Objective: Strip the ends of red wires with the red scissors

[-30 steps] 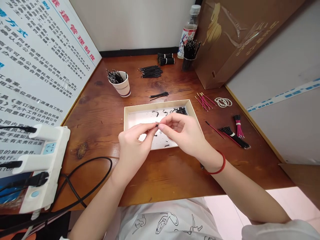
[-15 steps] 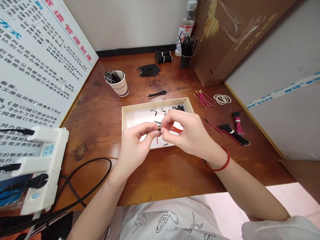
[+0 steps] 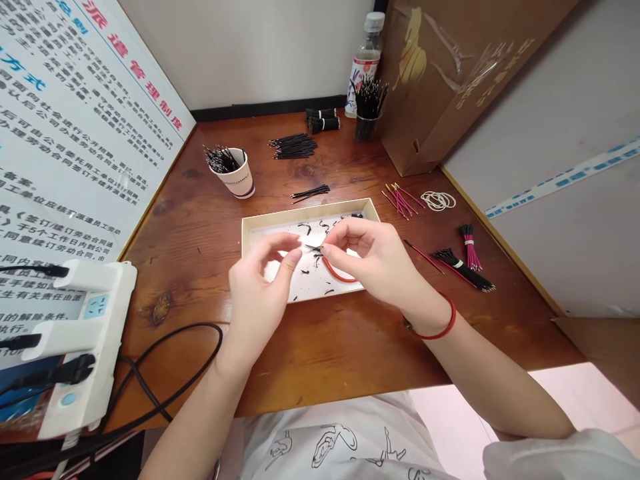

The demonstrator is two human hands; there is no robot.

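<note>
My left hand (image 3: 263, 280) is over the left part of a shallow cream tray (image 3: 246, 233), thumb and forefinger apart with nothing visible between them. My right hand (image 3: 373, 257) hovers over the tray's right side, thumb and forefinger pinched; whatever is between them is too small to make out. Just by those fingertips are the thin metal tips of a small cutting tool with an orange handle (image 3: 340, 275), partly hidden by the right hand. Black scraps (image 3: 305, 229) are scattered on the tray's white bottom.
Behind the tray lie short black wires (image 3: 311, 192), a larger black pile (image 3: 293, 146) and a paper cup (image 3: 240, 181) of wires. To the right are magenta wires (image 3: 400, 200), white rubber bands (image 3: 439, 201) and tied bundles (image 3: 469, 247). A power strip (image 3: 90, 347) stands left.
My hands have moved apart; the left drew back leftward and its fingers opened. A magenta wire end below the fingers is no longer seen. More of the orange handle shows.
</note>
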